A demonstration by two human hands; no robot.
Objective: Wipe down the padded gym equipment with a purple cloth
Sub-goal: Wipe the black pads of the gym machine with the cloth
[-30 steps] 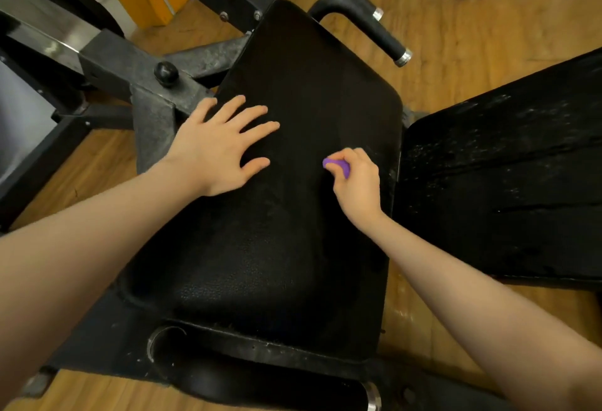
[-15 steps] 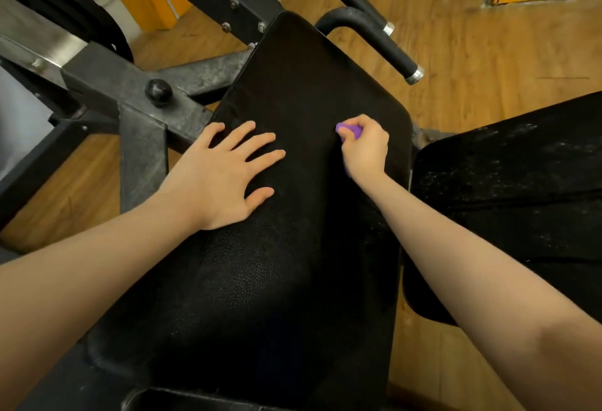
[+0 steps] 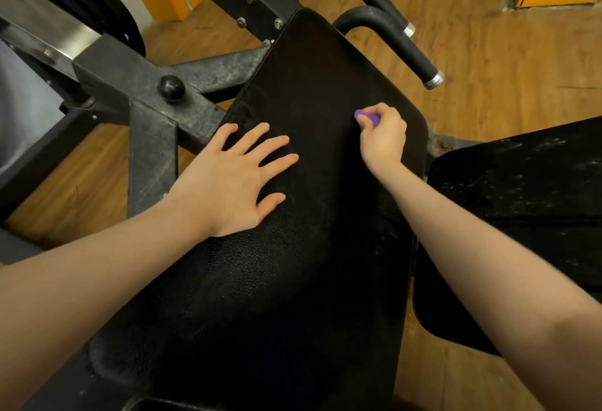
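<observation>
Head view: small bunched purple cloth (image 3: 367, 118) is pinched in curled right hand (image 3: 381, 140); left hand (image 3: 228, 182) is spread flat, empty, on black textured vinyl pad (image 3: 293, 280). So little cloth showing, patches could be missed.

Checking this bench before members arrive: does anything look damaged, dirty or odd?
The second pad, right of the black pad being wiped, is streaked with whitish scuffs or residue. The metal frame looks worn and blotchy. No tears show.

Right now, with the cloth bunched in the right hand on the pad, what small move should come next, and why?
Probably draw the right hand with the purple cloth back down the black pad toward the body. The cloth sits near the pad's far right part, the left hand lies flat bracing the pad, and much of the near surface lies unreached.
</observation>
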